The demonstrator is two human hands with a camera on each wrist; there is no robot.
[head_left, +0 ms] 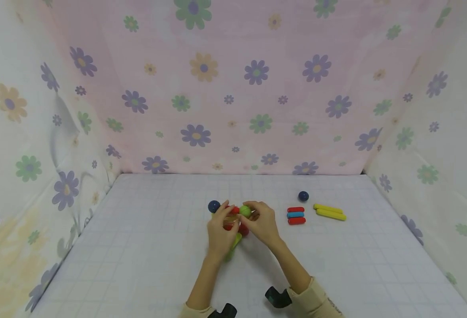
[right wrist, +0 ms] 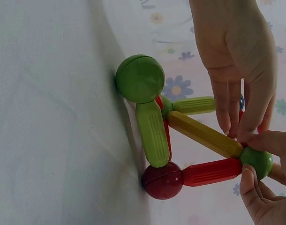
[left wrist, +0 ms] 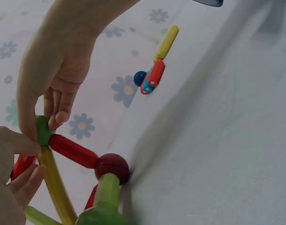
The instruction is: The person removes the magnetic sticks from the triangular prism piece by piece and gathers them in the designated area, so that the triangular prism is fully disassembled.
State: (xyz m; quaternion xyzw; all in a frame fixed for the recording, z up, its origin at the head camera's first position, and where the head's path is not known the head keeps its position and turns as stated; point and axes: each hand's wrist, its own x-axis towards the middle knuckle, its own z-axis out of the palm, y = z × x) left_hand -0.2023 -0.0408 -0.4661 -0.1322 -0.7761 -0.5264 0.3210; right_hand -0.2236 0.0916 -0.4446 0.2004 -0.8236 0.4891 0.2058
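Observation:
A frame of ridged sticks and balls stands between both hands. My right hand [head_left: 263,222] pinches a green ball [right wrist: 256,162] at its top. My left hand [head_left: 219,233] pinches a red stick [left wrist: 24,165] beside that ball, fingers partly covering it. From the green ball run a yellow stick [right wrist: 206,134] and another red stick [right wrist: 212,172]. The latter meets a dark red ball [right wrist: 162,180] low on the frame. A light green stick [right wrist: 153,134] links that ball to a larger green ball [right wrist: 140,78]. Past my left fingertips shows a dark blue ball [head_left: 214,206].
Right of the frame, two red sticks and a blue stick [head_left: 295,215] lie side by side on the white table [head_left: 138,247]. Farther right are two yellow sticks [head_left: 331,214]; another dark blue ball [head_left: 303,196] sits behind. Flowered cloth [head_left: 233,88] walls the back and sides.

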